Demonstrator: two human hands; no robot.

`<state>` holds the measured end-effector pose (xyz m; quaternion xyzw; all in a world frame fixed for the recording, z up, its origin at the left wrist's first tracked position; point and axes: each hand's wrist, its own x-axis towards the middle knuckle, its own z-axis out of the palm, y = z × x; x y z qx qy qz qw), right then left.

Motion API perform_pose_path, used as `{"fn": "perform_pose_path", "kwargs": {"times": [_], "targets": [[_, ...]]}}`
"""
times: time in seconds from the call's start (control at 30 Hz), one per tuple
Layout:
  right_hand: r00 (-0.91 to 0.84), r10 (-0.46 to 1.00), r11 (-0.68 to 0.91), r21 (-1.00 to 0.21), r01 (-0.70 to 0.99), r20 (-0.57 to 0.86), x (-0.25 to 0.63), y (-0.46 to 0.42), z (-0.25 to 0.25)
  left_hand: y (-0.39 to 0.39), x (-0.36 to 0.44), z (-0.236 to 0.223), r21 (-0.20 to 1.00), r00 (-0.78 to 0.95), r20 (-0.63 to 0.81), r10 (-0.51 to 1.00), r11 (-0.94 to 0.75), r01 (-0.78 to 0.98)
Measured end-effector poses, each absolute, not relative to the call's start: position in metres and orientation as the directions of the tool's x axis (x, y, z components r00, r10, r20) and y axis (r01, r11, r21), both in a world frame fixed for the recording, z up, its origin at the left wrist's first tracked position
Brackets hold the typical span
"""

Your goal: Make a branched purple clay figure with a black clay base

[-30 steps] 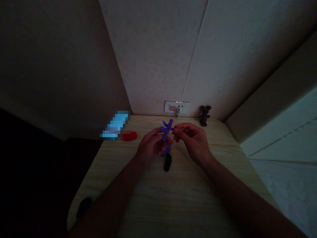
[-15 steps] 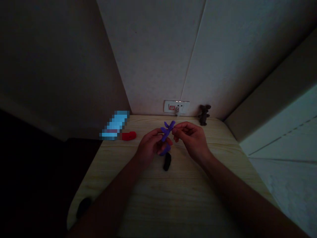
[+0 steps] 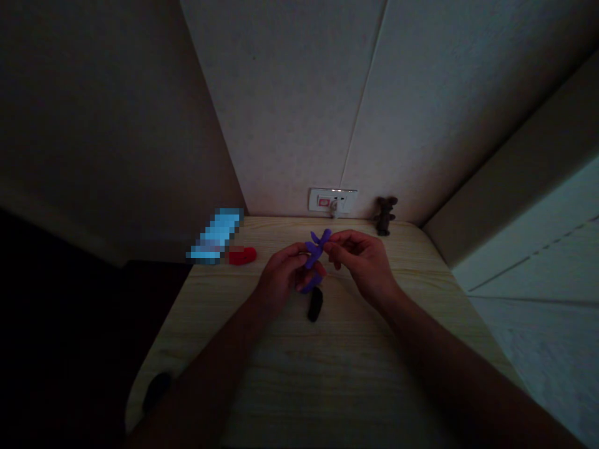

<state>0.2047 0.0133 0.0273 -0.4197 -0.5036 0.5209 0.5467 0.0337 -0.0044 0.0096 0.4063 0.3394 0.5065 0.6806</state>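
My left hand [image 3: 279, 274] holds a small purple piece of modelling clay [image 3: 314, 254] between thumb and fingers. It has short limb-like prongs and a bend at its middle. From the other side, the closed fingertips of my right hand [image 3: 360, 257] pinch the same piece near its upper part. Below, a second purple clay lump [image 3: 309, 284] shows by the lower left fingers, which partly cover it; whether they grip it I cannot tell. A black clay-like piece [image 3: 315, 304] lies on the table just under the hands.
On the pale wooden table [image 3: 281, 380] lie a red clay piece [image 3: 242, 255], a blurred bright screen [image 3: 216, 236] and a dark round object [image 3: 157, 390]. A brown figurine [image 3: 385, 216] stands at the back wall, right of a socket [image 3: 332, 200] with a plug in it.
The purple piece, nearly straight before, is now bent at its middle, where my right fingertips pinch it. Both hands stay almost in place.
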Motion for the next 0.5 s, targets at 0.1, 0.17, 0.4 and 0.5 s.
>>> {"fn": "perform_pose_path", "kwargs": {"times": [0.1, 0.17, 0.4, 0.5], "targets": [[-0.066, 0.992, 0.09, -0.979, -0.18, 0.104, 0.2046, 0.0127, 0.0267, -0.0042, 0.0343, 0.0098, 0.897, 0.256, -0.046, 0.965, 0.153, -0.414], [-0.081, 0.991, 0.092, -0.977, -0.191, 0.109, 0.2046, 0.0123, 0.0261, -0.0044, 0.0345, 0.0103, 0.9, 0.257, -0.037, 0.966, 0.144, -0.411], [-0.069, 0.987, 0.13, -0.972, -0.195, 0.146, 0.2045, 0.012, 0.0245, -0.0041, 0.0323, 0.0069, 0.904, 0.268, -0.019, 0.963, 0.131, -0.407], [-0.073, 0.984, 0.147, -0.969, -0.199, 0.164, 0.204, 0.0118, 0.0239, -0.0036, 0.0325, 0.0048, 0.926, 0.272, 0.012, 0.962, 0.092, -0.366]]}}
